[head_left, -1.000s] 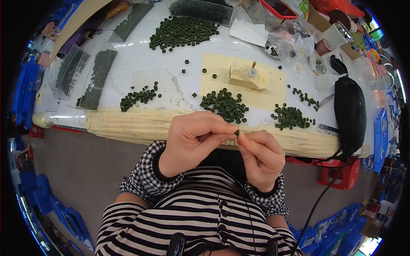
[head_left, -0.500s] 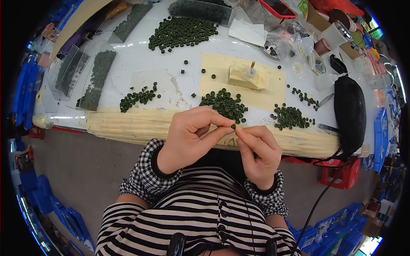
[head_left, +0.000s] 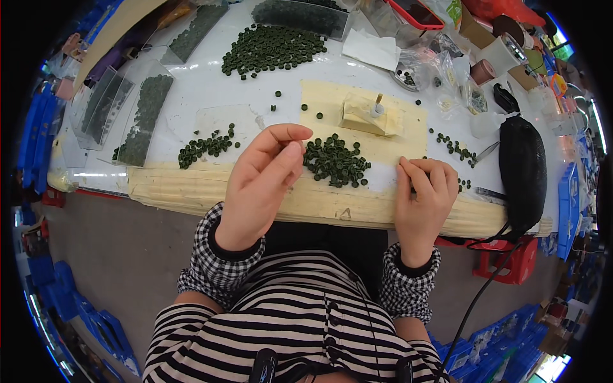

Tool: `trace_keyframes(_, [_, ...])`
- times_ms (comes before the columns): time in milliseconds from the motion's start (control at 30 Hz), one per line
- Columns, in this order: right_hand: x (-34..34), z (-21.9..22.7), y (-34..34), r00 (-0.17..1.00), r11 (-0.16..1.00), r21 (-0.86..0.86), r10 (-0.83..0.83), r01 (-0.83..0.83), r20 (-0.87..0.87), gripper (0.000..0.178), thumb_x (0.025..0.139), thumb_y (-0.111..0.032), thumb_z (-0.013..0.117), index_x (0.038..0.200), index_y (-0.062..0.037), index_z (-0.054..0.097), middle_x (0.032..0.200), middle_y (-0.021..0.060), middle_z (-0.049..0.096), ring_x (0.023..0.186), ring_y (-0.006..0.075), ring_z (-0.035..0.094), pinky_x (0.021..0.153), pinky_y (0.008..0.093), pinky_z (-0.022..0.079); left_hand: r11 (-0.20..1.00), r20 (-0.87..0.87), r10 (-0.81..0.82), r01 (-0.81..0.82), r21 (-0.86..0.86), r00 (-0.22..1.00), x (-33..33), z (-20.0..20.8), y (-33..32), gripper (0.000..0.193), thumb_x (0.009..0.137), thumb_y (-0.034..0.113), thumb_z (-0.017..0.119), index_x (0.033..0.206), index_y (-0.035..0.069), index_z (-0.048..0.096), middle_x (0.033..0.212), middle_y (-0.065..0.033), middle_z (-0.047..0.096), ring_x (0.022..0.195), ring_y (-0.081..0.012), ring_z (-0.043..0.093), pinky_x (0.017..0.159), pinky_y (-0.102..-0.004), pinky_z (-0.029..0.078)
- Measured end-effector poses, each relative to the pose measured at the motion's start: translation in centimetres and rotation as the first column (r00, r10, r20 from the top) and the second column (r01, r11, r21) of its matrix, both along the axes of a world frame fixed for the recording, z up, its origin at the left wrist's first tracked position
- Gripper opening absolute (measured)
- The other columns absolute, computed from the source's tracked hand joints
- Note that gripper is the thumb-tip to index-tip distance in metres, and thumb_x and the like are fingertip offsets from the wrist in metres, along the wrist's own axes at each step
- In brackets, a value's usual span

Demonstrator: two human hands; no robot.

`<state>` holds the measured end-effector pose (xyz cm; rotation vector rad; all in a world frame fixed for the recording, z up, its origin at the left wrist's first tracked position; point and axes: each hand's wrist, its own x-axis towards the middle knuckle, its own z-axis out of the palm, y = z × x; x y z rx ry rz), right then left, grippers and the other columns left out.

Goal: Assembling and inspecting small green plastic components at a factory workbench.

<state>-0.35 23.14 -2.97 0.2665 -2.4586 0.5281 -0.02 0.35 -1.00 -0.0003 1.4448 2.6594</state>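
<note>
My left hand (head_left: 260, 185) is raised just left of the middle pile of small dark green round pieces (head_left: 336, 163). Its thumb and forefinger are apart, and I see nothing between them. Over the right-hand pile of the same pieces (head_left: 464, 184) hovers my right hand (head_left: 426, 198), hiding most of that pile. The thumb and forefinger tips there come close together with the other fingers curled; whatever they hold is hidden.
A larger heap of green pieces (head_left: 271, 50) lies at the back, a smaller one (head_left: 205, 150) to the left. A tape-covered block (head_left: 370, 115) with an upright pin stands behind the middle pile. Clear trays (head_left: 147, 118) sit left; a black pouch (head_left: 523, 172) lies right.
My hands were together in front of the middle pile, pinching a green piece. They have parted: the left moved left and opened, the right moved right to the right-hand pile.
</note>
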Motion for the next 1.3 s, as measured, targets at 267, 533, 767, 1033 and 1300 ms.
trace_keyframes(267, [0.5,0.5,-0.7,0.996,0.987,-0.143,0.076,-0.068,0.053,0.012,0.074,-0.001,0.070,0.083,-0.0034,0.062,0.083,0.0058,0.061,0.086,0.0265,0.054,0.077,0.0370,0.041,0.927,0.311,-0.105,-0.020,0.374,0.945,0.6,1.4,-0.2,0.029,0.098,0.006,0.044,0.125,-0.004,0.047,0.118,-0.0144,0.057,0.085,-0.0076,0.055,0.074,-0.0174,0.049])
trace_keyframes(533, [1.7,1.3,-1.7,0.959,0.843,-0.473,0.281,-0.256,-0.017,0.023,0.075,0.009,0.068,0.096,0.0013,0.067,0.082,0.0093,0.066,0.074,0.0221,0.059,0.069,0.0290,0.046,0.862,0.187,-0.330,0.214,0.459,0.925,1.8,0.0,0.7,0.029,0.101,0.021,0.042,0.112,-0.001,0.057,0.078,-0.0005,0.056,0.059,-0.0030,0.037,0.052,-0.0174,0.032])
trace_keyframes(767, [2.9,1.8,-2.5,0.851,0.385,-0.918,0.509,-0.094,0.126,0.019,0.082,0.009,0.062,0.100,0.0036,0.066,0.092,0.0104,0.068,0.087,0.0147,0.062,0.076,0.0250,0.048,0.929,0.184,-0.310,0.255,0.269,0.933,2.3,0.2,1.7,0.028,0.097,0.014,0.051,0.120,0.000,0.059,0.080,0.0012,0.059,0.066,-0.0029,0.039,0.061,-0.0157,0.034])
trace_keyframes(1033, [3.1,0.9,-2.1,0.762,0.150,-0.987,0.644,-0.048,0.061,0.018,0.085,0.007,0.061,0.103,0.0057,0.064,0.098,0.0125,0.067,0.091,0.0156,0.065,0.081,0.0234,0.049,0.947,0.111,-0.276,0.250,0.202,0.955,2.3,0.2,2.3,0.029,0.094,0.008,0.053,0.122,0.000,0.057,0.095,-0.0030,0.065,0.067,-0.0016,0.042,0.062,-0.0153,0.037])
trace_keyframes(1300, [3.2,1.0,-2.3,0.730,-0.008,-0.998,0.682,0.062,0.040,0.015,0.086,0.003,0.062,0.101,0.0036,0.064,0.094,0.0105,0.068,0.087,0.0143,0.066,0.078,0.0237,0.052,0.950,0.107,-0.301,0.288,0.118,0.948,2.4,-0.4,2.2,0.025,0.090,0.007,0.060,0.115,0.004,0.059,0.101,-0.0092,0.067,0.067,-0.0028,0.046,0.058,-0.0180,0.036])
